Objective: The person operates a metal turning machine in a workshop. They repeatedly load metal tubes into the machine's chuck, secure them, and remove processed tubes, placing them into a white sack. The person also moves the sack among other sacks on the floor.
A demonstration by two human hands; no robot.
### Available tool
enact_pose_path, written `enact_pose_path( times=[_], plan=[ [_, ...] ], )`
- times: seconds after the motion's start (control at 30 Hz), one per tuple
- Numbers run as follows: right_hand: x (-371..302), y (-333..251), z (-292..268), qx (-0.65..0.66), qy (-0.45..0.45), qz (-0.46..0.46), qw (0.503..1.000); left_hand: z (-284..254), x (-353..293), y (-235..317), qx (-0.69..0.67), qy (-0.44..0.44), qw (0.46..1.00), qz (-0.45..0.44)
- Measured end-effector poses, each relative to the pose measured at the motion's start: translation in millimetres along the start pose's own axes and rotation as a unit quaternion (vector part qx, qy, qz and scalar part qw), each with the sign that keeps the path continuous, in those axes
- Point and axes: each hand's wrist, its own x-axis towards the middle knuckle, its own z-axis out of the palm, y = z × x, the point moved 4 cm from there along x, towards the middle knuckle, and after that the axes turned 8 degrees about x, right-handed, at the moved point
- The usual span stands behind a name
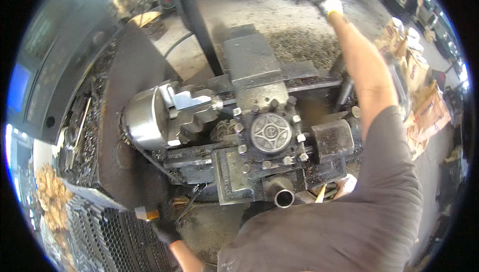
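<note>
In the head view, over the oily bed of a lathe (199,162), the person leaned in so far that a dark grey sleeve (384,182) filled the lower right of the picture. The right hand (329,6), in a pale glove with a yellow cuff, was stretched far out past the machine to the upper edge, near the chip-strewn floor (299,42); whether its fingers were clenched or released could not be told, since the hand was small and blurred there. The left hand (164,229), in a black glove, sat low by the front edge of the machine, just beside a small orange-brown piece (147,214) at the lip of a perforated metal tray (105,237); its fingers seemed curled, but what they grasped, if anything, could not be told.

Between the arms stood the square tool post (269,132) with its ring of bolt heads, and left of it the shiny chuck (149,117), its stepped jaws facing the post with only a narrow gap between. A short steel tube (283,197) pointed up at the carriage's near edge. Open room lay mostly on the far side, over the floor; brown paper sacks (424,102) crowded the right rim.
</note>
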Motion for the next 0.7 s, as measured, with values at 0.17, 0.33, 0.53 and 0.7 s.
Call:
enact_pose_path(
  times=[0.17,0.33,0.53,0.7],
  plan=[
    [-100,-117,38,0.038,-0.091,-0.439,0.893,198,-82,-48,0.448,-0.054,0.852,0.266],
    [-264,-219,130,0.077,-0.482,-0.509,0.709,407,-94,-5,0.555,-0.236,0.510,0.614],
    [-296,-222,200,0.129,-0.568,-0.416,0.698,502,-55,-29,0.587,-0.270,0.348,0.679],
    [-275,-190,212,0.042,-0.423,-0.650,0.629,524,-45,-53,0.627,-0.297,0.317,0.646]
  ],
)
